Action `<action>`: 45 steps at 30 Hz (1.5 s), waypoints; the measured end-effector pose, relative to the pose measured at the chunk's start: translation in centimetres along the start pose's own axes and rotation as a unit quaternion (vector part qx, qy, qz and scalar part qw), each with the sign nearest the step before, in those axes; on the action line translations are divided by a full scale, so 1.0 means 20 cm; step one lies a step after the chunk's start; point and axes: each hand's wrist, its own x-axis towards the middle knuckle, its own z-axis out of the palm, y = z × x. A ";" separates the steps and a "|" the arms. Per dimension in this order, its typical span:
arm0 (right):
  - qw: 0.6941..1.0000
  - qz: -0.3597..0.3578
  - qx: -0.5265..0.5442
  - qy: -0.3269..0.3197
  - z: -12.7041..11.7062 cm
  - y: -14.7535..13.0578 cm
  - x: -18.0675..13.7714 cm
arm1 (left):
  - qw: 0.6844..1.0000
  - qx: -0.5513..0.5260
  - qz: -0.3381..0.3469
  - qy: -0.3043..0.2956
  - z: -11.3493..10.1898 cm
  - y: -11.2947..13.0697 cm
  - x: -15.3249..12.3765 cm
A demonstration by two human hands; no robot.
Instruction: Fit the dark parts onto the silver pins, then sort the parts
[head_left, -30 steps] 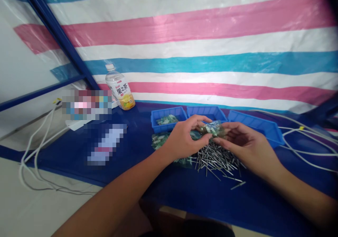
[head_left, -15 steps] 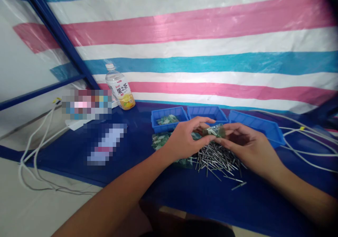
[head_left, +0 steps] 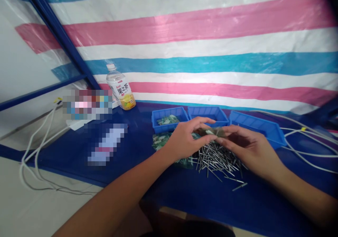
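Between my hands is a small clear plastic bag (head_left: 210, 132) with a few pale pieces in it, partly blurred. My left hand (head_left: 185, 138) pinches its left side between thumb and fingers. The fingertips of my right hand (head_left: 246, 143) close on its right edge. Just below them lies a loose pile of thin metal blind rivets (head_left: 218, 161), and a single rivet (head_left: 239, 186) rests apart in front. Filled greenish plastic bags (head_left: 160, 141) lie left of the pile, partly behind my left hand and forearm.
Three blue bins line the back: the left bin (head_left: 169, 128) contains small filled bags, beside a middle bin (head_left: 208, 110) and a right bin (head_left: 276, 138). A drink bottle (head_left: 123, 92) stands back left, near a blurred-out flat item (head_left: 108, 143). White cables (head_left: 311, 154) run at right.
The small bag has tipped and flattened between my fingers, so its contents show less. My right fingers have shifted slightly downward; my left hand is nearly still.
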 end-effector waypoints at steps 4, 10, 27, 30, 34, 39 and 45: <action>1.000 0.001 -0.003 -0.007 0.02 0.00 -0.01 | 1.000 0.012 0.011 -0.008 0.00 0.01 0.00; 0.999 0.027 0.029 -0.018 0.02 0.00 -0.01 | 1.000 0.012 0.007 0.001 0.00 0.03 0.00; 0.998 0.033 0.046 -0.027 0.01 -0.01 -0.01 | 1.000 0.007 0.006 0.022 0.01 0.01 0.00; 0.997 0.037 0.050 -0.042 0.00 0.00 0.00 | 1.000 0.006 -0.003 0.025 0.00 0.01 0.00; 0.997 0.029 0.049 -0.057 0.01 -0.01 0.00 | 1.000 -0.009 -0.008 0.026 0.01 0.01 0.00; 0.999 0.011 0.020 -0.037 0.02 -0.02 -0.02 | 0.998 -0.051 -0.018 0.015 0.01 0.01 0.00; 1.000 0.009 0.017 0.013 0.02 -0.03 -0.02 | 0.989 -0.148 -0.028 0.013 0.02 0.01 0.01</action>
